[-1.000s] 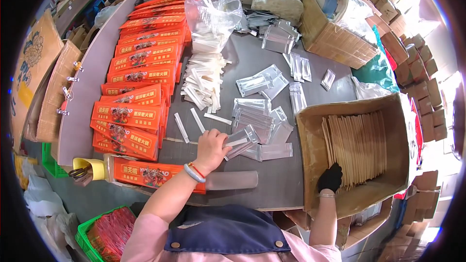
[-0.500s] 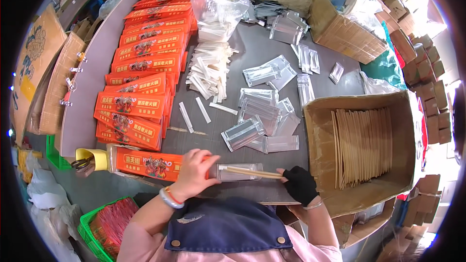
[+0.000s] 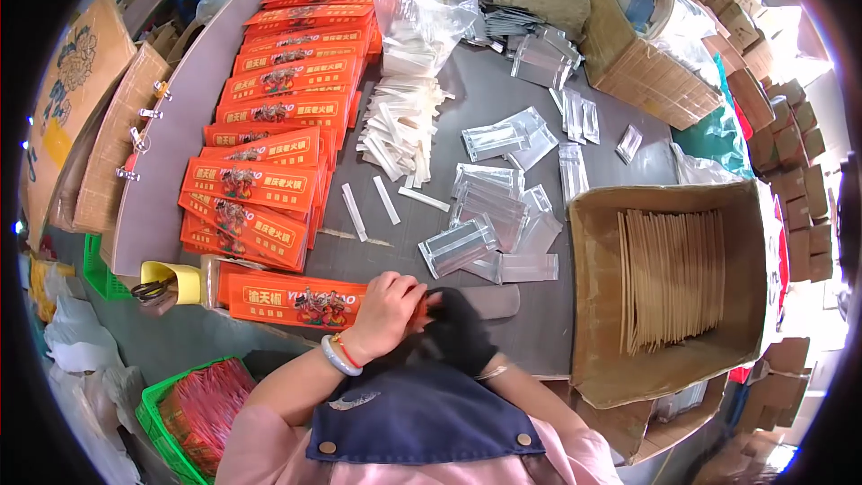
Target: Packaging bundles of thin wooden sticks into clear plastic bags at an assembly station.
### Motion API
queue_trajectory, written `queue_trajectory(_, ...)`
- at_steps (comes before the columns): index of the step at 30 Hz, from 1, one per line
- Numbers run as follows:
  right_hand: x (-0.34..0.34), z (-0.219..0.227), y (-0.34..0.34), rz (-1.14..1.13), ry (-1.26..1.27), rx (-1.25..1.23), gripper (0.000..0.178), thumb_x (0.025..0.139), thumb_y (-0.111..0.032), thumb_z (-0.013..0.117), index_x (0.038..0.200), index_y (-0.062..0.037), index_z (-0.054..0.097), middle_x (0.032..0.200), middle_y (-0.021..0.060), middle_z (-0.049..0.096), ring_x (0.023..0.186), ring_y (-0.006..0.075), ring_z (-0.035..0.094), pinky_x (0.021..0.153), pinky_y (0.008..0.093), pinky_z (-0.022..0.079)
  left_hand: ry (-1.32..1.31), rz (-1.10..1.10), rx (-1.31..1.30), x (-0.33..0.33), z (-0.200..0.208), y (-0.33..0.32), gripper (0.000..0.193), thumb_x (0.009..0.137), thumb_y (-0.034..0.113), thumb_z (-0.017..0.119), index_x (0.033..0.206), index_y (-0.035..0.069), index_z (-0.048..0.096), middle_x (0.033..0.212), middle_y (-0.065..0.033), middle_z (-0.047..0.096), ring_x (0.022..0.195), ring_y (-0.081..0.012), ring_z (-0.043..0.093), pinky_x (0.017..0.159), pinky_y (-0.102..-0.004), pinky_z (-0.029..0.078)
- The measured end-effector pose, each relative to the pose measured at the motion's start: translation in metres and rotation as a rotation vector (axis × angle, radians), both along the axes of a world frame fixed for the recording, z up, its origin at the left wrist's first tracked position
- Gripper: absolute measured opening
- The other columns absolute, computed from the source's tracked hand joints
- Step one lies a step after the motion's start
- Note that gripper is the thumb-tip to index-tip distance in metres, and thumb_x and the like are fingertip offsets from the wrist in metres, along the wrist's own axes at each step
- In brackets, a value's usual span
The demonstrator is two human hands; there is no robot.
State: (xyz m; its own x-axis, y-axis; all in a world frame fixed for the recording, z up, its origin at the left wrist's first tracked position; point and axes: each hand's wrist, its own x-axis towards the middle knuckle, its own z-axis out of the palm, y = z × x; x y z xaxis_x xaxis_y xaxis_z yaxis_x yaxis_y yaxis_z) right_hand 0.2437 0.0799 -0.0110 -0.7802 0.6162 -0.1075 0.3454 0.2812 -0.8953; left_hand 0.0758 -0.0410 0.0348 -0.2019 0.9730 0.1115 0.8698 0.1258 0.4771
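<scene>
A long red printed paper sleeve (image 3: 296,299) lies at the near edge of the table. My left hand (image 3: 388,313) has its fingers closed around the sleeve's right end. Right beside it, my right hand (image 3: 460,332) wears a black fingerless glove and is smeared by motion. Its fingers are tucked behind the left hand and the sleeve's end, so their grip cannot be seen. Just past the glove a flat grey strip (image 3: 494,302) lies on the table. Clear plastic packets (image 3: 460,244) are heaped a little farther off.
Overlapping red sleeves (image 3: 251,184) line the left side. White paper strips (image 3: 400,130) are piled mid-table beneath a clear plastic bag (image 3: 422,18). On the right, a cardboard box (image 3: 597,341) contains many wooden chopsticks (image 3: 673,278). A yellow holder (image 3: 184,284) with scissors stands at the near left.
My right hand has swept left to meet my left hand at the sleeve's end. The chopsticks it held are out of sight, and the clear packet beneath them no longer shows.
</scene>
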Motion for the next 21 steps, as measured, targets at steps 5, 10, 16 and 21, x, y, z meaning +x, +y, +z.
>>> queue_trajectory(5,-0.008,0.057,0.027,0.273,-0.142,0.731,0.066,0.067,-0.037,0.083,0.118,-0.0072,0.055,0.115,0.0127,0.057,0.101,0.0315,0.058,0.083,0.0429,0.045,0.218,-0.169,-0.082,-0.01,0.021,0.01,0.034,0.071,0.024,0.073,0.104,0.019,0.068,0.102,-0.0099,0.056,0.099,-0.0295,0.053,0.085,-0.0419,0.044)
queue_trajectory(10,0.026,0.062,0.057,0.185,-0.209,0.619,0.064,0.063,-0.044,0.082,0.11,-0.0078,0.058,0.095,0.0094,0.061,0.092,0.0306,0.059,0.083,0.0438,0.041,0.114,-0.284,-0.062,-0.09,0.065,0.021,0.019,0.059,0.011,0.07,0.076,0.011,0.061,0.092,-0.0104,0.056,0.089,-0.0312,0.056,0.076,-0.0438,0.047)
queue_trajectory(16,0.035,0.078,0.059,0.094,-0.26,0.672,0.064,0.063,-0.046,0.082,0.109,-0.0078,0.06,0.095,0.0087,0.062,0.092,0.029,0.059,0.086,0.0456,0.039,0.144,0.382,0.075,-0.067,0.022,-0.024,0.064,0.067,0.038,0.082,0.116,0.004,0.06,0.126,-0.0192,0.05,0.119,-0.0407,0.045,0.1,-0.0546,0.036)
queue_trajectory(21,0.04,0.085,0.048,0.201,-0.287,0.716,0.065,0.063,-0.048,0.081,0.111,-0.0089,0.06,0.103,0.0087,0.062,0.098,0.027,0.057,0.093,0.0464,0.035,-0.073,0.499,-0.097,-0.015,-0.013,-0.039,0.09,0.064,0.049,0.084,0.134,0.002,0.05,0.139,-0.0178,0.046,0.132,-0.0387,0.037,0.112,-0.0611,0.019)
